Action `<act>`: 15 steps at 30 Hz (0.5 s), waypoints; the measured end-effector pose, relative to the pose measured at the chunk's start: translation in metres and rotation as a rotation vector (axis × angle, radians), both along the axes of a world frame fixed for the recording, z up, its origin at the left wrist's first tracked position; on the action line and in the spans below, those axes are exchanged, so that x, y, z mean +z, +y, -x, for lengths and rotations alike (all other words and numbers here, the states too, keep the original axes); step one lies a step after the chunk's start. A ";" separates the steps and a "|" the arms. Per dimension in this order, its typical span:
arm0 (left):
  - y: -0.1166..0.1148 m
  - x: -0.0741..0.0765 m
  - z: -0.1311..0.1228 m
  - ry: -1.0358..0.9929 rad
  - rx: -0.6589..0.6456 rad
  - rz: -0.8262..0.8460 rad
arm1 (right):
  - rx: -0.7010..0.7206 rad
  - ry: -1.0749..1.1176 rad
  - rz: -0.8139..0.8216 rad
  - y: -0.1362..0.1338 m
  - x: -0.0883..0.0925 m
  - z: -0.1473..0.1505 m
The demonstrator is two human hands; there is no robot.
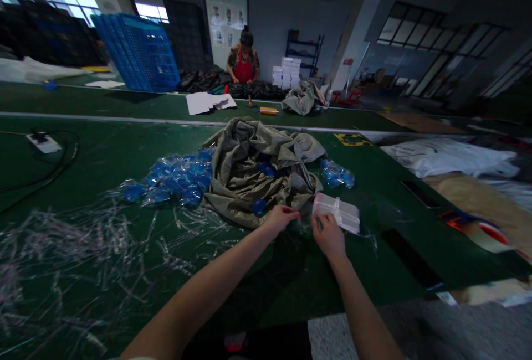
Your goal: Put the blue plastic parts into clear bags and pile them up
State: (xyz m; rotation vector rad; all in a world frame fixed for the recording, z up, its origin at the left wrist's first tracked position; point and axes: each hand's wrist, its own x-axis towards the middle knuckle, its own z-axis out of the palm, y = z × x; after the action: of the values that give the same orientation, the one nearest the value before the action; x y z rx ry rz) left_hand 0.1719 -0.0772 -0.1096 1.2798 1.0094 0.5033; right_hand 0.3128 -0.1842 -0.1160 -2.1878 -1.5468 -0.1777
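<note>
My left hand [283, 219] is closed in a pinch at the front edge of a grey-green cloth sack [236, 194]. Faint clear film, seemingly a small clear plastic bag [305, 224], spans the gap to my right hand [331, 236]. That hand's thumb and fingers are closed at the film's other side, against a banded stack of clear plastic bags [349, 219]. Inside the sack's open mouth lie blue items, one blue piece [258, 206] near its front. A heap of bagged blue items [178, 177] sits left of the sack; a smaller bagged group [337, 174] lies right.
Clear plastic strips [83, 238] litter the green table [274, 282] at left. A dark phone-like slab [419, 194], a tape roll [488, 236] and a black strip [411, 257] lie right. Across the tables, a person in a red apron [244, 66] works beside blue crates [137, 52].
</note>
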 end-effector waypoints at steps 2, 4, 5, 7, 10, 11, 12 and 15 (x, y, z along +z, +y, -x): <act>0.000 -0.001 0.003 -0.001 0.012 -0.013 | -0.088 -0.010 0.084 0.007 0.002 -0.002; 0.000 -0.001 0.007 -0.055 0.006 -0.022 | -0.118 0.038 0.127 0.013 0.002 -0.004; 0.000 -0.001 0.009 -0.100 -0.005 -0.026 | -0.123 0.083 0.129 0.015 0.002 -0.006; 0.001 0.000 0.016 -0.188 -0.035 -0.033 | -0.143 0.184 0.126 0.019 -0.001 -0.010; 0.005 0.000 0.028 -0.225 -0.058 -0.054 | -0.165 0.265 0.118 0.023 -0.007 -0.016; 0.007 -0.001 0.032 -0.222 -0.057 -0.058 | -0.142 0.275 0.104 0.025 -0.009 -0.018; 0.009 -0.002 0.035 -0.215 -0.054 -0.061 | -0.101 0.284 0.083 0.026 -0.012 -0.019; 0.014 -0.005 0.042 -0.175 -0.047 -0.081 | 0.077 0.290 0.062 0.030 -0.019 -0.017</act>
State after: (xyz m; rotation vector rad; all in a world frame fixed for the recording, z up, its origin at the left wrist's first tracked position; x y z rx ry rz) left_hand 0.1298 -0.0636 -0.1149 1.3048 0.8179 0.6139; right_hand 0.3294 -0.1541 -0.1350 -2.0861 -1.4849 0.2060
